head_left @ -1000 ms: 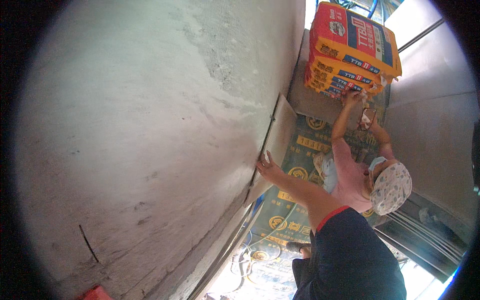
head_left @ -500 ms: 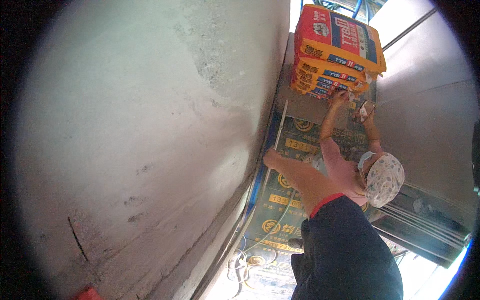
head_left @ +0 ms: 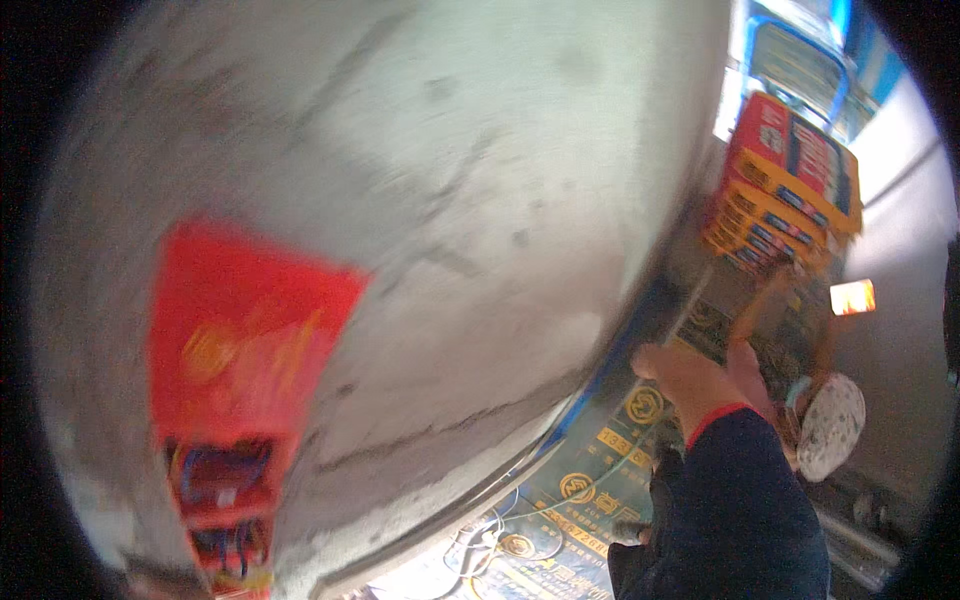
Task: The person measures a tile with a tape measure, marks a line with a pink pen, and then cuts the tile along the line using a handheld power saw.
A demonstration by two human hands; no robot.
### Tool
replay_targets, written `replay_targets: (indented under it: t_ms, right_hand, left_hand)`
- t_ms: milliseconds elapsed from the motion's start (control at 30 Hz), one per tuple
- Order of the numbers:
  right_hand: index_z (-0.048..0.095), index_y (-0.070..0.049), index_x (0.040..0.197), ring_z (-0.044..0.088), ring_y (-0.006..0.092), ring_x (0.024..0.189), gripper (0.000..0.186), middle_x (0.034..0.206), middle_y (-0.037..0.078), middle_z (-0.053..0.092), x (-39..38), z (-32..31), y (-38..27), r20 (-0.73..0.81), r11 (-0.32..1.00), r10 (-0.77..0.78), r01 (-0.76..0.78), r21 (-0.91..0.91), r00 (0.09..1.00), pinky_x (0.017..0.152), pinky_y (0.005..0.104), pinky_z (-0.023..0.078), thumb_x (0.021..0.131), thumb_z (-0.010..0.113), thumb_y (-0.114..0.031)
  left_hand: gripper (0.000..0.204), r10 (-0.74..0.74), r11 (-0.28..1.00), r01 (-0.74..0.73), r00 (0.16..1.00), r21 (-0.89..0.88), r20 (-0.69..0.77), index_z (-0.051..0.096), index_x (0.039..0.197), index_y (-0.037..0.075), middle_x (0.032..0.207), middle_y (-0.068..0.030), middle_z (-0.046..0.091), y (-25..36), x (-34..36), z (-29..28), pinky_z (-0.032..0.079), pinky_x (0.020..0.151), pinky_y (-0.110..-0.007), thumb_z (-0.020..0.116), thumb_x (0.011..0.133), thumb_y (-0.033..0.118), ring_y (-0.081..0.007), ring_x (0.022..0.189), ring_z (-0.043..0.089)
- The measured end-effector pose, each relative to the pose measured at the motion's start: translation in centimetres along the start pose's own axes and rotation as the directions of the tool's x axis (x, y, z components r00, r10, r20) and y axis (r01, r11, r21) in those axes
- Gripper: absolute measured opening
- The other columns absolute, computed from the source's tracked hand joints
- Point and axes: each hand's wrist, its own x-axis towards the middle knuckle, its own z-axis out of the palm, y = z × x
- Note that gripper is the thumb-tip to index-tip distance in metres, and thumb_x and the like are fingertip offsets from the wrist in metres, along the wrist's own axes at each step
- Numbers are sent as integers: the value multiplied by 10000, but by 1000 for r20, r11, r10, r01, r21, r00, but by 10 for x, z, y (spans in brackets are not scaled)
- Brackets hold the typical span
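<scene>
My right hand [head_left: 660,362] reaches across the middle right, fingers curled on a long pale strip [head_left: 688,308] beside the plastered wall [head_left: 470,250]; blur softens the fingertips. Partly behind my navy sleeve, low in the view, what appears to be my left hand [head_left: 644,536] grips a dark cylindrical object [head_left: 626,532]. Printed floor covering [head_left: 590,460] lies below both hands.
A co-worker [head_left: 830,420] in a patterned cap bends beside stacked orange-and-red sacks [head_left: 785,160], near a lit phone [head_left: 852,297]. A blue tubular frame [head_left: 838,75] stands behind. At left is a blurred red object [head_left: 250,310] with compartments below. Cables [head_left: 480,545] lie low.
The view has swung, bringing the red object into sight. The pale strip has turned edge-on and away from the wall, and my right hand's fingers have curled.
</scene>
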Motion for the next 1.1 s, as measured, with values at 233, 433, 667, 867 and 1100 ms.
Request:
replay_targets:
  t_ms: [233,433,667,867,1100]
  right_hand:
    - [697,5,947,628,347,840,231,977,183,659,-23,-16,-54,54,912,-241,245,-330,969,716,486,511,810,533,-84]
    - [608,-42,1181,585,351,1077,323,1215,154,594,-58,-55,-168,342,898,-41,185,-399,939,947,506,441,880,553,-145]
    - [699,-3,930,625,354,870,224,984,172,664,11,-24,-200,110,849,-349,364,-384,931,702,461,490,829,525,-100]
    - [686,-12,981,620,369,920,275,995,198,659,5,-55,-351,269,819,-254,354,-451,929,772,465,471,837,509,-165]
    - [700,-10,881,632,380,847,250,901,202,671,-43,-99,-481,176,778,-280,330,-535,944,746,473,489,760,568,-185]
  left_hand:
    - [760,-147,986,146,989,-80,-3,445,1346,2,1399,-285,359,49,-7,-22,189,1078,-591,544,842,561,-447,1329,299]
    - [619,-134,897,193,976,-398,172,606,1169,5,1314,-252,477,20,-130,-198,243,1072,-556,481,896,546,-407,1262,428]
    - [249,-670,67,965,-144,253,728,591,1066,17,1045,-235,588,127,-574,-375,420,822,-405,443,950,181,-366,957,554]
    - [591,55,-408,343,-916,846,397,488,1268,-5,1188,-284,569,308,-835,-726,404,939,-484,419,928,474,-421,1144,516]
    - [574,291,-59,9,-957,998,25,485,1239,-38,1087,-271,604,301,-925,-848,444,867,-460,455,925,441,-374,1043,579]
